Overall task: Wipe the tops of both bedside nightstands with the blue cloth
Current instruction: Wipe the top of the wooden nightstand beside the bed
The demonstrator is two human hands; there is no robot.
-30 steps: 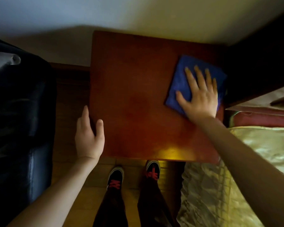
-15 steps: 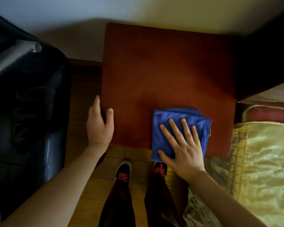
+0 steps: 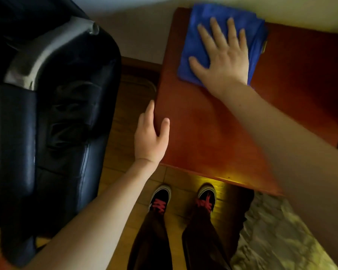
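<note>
A red-brown wooden nightstand (image 3: 213, 129) fills the middle right of the head view. The folded blue cloth (image 3: 193, 36) lies at the top's far left corner, close to the wall. My right hand (image 3: 222, 55) presses flat on the cloth with spread, straight fingers. My left hand (image 3: 150, 135) rests on the nightstand's left edge, thumb on the top surface and fingers along the side.
A black leather armchair (image 3: 47, 114) with a metal arm stands close on the left. A bed with a gold quilted cover (image 3: 281, 240) is at the lower right. A pale wall (image 3: 144, 26) runs behind the nightstand. My feet stand on the wooden floor (image 3: 125, 114).
My right hand has slid the cloth from the near edge of the top to the far left corner. The left hand has stayed on the left edge.
</note>
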